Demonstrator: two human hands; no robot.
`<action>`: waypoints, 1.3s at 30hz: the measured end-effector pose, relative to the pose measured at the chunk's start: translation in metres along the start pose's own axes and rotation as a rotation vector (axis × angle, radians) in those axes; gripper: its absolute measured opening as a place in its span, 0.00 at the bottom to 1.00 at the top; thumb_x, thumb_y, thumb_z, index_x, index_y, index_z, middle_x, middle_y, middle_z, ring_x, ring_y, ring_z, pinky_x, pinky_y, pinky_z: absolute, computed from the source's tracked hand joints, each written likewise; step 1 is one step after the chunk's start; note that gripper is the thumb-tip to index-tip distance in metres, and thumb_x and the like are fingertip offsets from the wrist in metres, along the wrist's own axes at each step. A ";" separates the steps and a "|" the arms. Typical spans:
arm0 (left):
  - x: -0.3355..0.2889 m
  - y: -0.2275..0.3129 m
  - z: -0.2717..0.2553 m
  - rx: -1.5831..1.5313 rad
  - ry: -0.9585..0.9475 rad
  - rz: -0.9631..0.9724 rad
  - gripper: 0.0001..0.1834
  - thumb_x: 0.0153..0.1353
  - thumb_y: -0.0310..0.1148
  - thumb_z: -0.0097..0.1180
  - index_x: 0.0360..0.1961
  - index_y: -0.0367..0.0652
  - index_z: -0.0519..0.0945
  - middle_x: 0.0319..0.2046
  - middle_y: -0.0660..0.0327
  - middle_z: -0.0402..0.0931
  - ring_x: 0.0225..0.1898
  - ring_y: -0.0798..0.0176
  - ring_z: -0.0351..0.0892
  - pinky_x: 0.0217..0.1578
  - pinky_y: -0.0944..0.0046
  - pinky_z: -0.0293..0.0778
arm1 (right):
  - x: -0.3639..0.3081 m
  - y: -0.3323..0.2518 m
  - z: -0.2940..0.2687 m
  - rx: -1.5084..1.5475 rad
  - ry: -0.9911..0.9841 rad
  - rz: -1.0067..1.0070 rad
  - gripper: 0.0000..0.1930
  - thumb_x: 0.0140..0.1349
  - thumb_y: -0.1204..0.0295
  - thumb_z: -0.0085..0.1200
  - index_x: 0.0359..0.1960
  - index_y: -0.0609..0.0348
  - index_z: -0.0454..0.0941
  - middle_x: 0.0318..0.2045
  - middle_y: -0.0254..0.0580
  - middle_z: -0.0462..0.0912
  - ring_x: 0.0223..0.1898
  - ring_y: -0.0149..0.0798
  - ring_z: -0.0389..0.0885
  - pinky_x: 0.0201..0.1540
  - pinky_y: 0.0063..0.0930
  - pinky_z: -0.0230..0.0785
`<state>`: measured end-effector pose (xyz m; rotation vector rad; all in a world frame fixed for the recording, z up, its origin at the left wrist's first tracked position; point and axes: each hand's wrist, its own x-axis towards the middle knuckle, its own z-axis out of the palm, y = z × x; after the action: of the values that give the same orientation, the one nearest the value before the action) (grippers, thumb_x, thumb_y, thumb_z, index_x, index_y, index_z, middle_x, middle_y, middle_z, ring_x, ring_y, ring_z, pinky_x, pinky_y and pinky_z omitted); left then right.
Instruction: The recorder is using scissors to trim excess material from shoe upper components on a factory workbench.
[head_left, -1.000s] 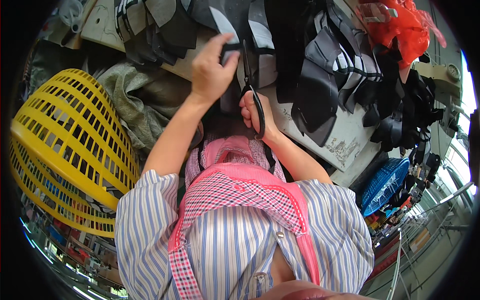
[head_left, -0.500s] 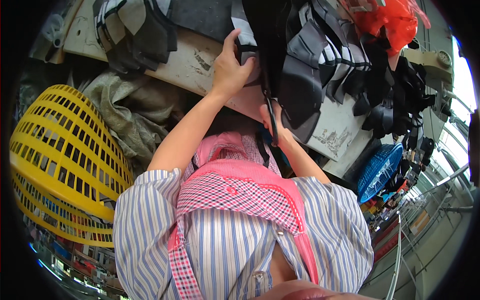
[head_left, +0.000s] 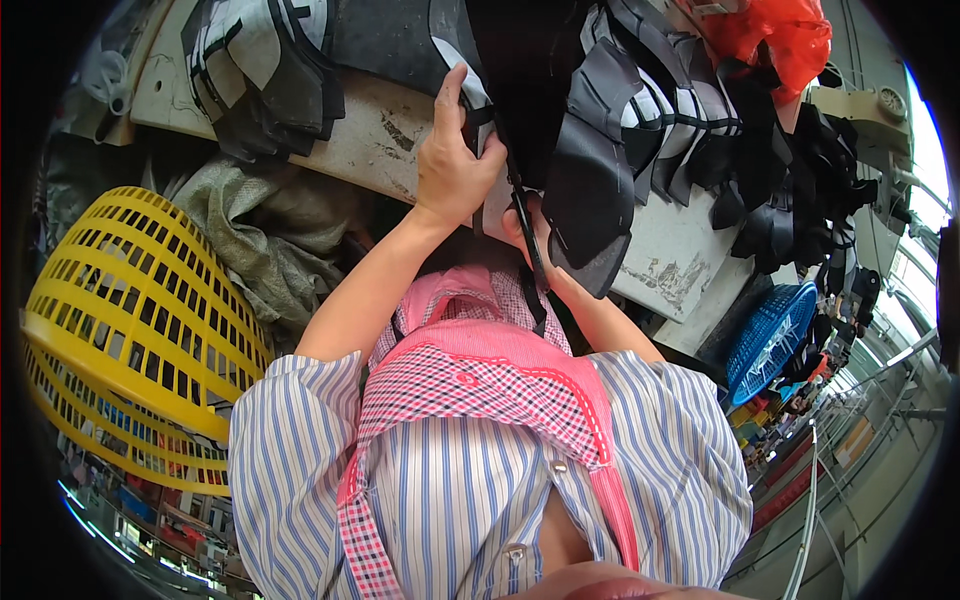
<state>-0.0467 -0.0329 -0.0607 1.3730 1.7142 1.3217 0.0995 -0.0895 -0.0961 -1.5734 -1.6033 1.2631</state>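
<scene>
My left hand (head_left: 455, 175) is at the table edge, thumb and forefinger closing on a dark flat piece with a white panel (head_left: 457, 58) that looks like a shoe-upper piece. Its other fingers are hidden. Just to its right, my right hand (head_left: 527, 222) grips black-handled scissors (head_left: 536, 258). The scissors appear almost edge-on, pointing away from me beside the held piece; whether the blades are apart cannot be made out. A wide black strip (head_left: 525, 90) lies beyond them. Black panels (head_left: 590, 190) hang over the edge right of my right hand.
Stacked black and white pieces (head_left: 270, 70) lie at left on the worn white table (head_left: 675, 265); several more (head_left: 665, 120) line the right. A yellow slotted basket (head_left: 150, 310) stands at left beside a crumpled sack (head_left: 245, 215). At right are a blue basket (head_left: 770, 340) and red plastic bag (head_left: 790, 45).
Both hands and the dark piece have shifted slightly left. The scissors have turned, their handle loops now less visible. The view has moved a little.
</scene>
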 end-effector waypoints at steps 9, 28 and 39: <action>0.026 0.013 -0.046 -0.223 -0.079 -0.163 0.35 0.43 0.18 0.52 0.55 0.38 0.57 0.36 0.60 0.71 0.35 0.69 0.70 0.38 0.72 0.67 | 0.020 0.004 -0.004 0.070 -0.103 0.114 0.20 0.50 0.49 0.50 0.23 0.54 0.68 0.10 0.24 0.60 0.12 0.22 0.59 0.13 0.16 0.48; 0.078 -0.006 0.036 0.474 -0.596 0.810 0.46 0.37 0.29 0.59 0.59 0.44 0.48 0.57 0.61 0.51 0.61 0.57 0.44 0.55 0.54 0.47 | 0.049 -0.020 -0.131 0.074 0.418 0.009 0.15 0.44 0.67 0.60 0.26 0.61 0.66 0.24 0.34 0.75 0.22 0.21 0.66 0.25 0.14 0.60; 0.108 0.003 0.039 0.183 -0.800 0.515 0.25 0.41 0.23 0.49 0.46 0.49 0.71 0.47 0.57 0.64 0.55 0.56 0.54 0.54 0.61 0.53 | 0.108 -0.005 -0.119 -0.166 0.355 -0.037 0.23 0.39 0.66 0.61 0.34 0.59 0.64 0.28 0.40 0.76 0.29 0.38 0.75 0.32 0.28 0.65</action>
<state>-0.0450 0.0816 -0.0558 2.1645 0.9776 0.6640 0.1854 0.0430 -0.0677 -1.7448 -1.5275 0.7910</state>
